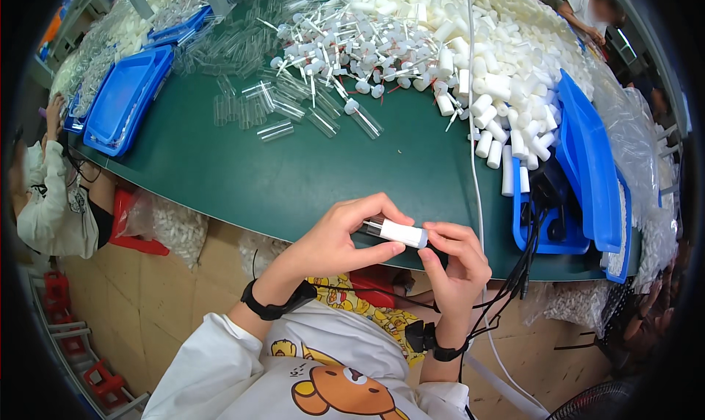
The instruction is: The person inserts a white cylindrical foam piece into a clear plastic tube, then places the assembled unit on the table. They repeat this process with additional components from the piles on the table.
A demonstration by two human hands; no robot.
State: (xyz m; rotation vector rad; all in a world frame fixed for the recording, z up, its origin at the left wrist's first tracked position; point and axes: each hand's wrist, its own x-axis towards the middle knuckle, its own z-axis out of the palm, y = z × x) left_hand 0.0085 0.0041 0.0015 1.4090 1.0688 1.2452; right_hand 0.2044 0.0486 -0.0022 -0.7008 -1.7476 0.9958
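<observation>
A small cylinder (402, 233) is held level above the table's near edge. It has a white body, a dark see-through part at its left end and a pale blue-grey cap at its right. My left hand (327, 236) grips it between thumb and fingers near the left end. Thumb and fingertips of my right hand (459, 262) pinch the capped end. Beyond my hands lie transparent tubes (275, 131), some lying loose. Farther back is a heap of white stems with round translucent caps (352, 53), several with red strands. White cylinders (496, 86) are piled to the right of them.
The green table (294, 178) curves around me. Blue trays (587, 156) and black cables (525, 262) sit at right; a white cable (474, 126) runs down across the table. More blue trays (125, 104) stand at left, near a seated person (55, 192). Another person (587, 16) is far right.
</observation>
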